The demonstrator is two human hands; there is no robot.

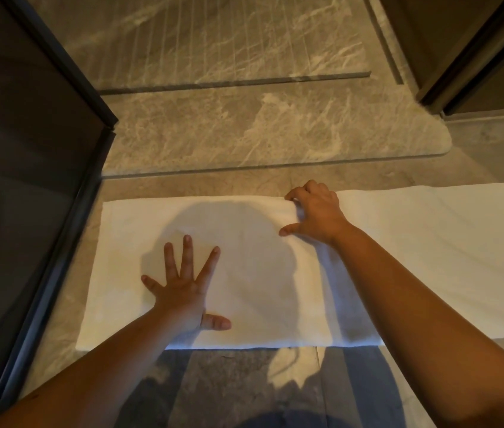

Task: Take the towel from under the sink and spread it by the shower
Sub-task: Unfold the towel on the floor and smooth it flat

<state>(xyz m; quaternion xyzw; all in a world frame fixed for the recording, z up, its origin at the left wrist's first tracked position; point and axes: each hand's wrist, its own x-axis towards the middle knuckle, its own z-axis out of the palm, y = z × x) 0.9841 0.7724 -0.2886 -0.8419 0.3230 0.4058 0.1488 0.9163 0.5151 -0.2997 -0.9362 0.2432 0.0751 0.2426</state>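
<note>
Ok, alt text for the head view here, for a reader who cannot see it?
A white towel lies spread flat on the marble floor before the raised shower step. The left hand presses flat on it with fingers splayed, while the right hand grips its far edge. A dark-framed glass door stands at left.

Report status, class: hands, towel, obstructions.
Left hand flat, open on towel. Right hand pinching its far edge. Towel lies flat before shower step. Nothing in the way.
</note>
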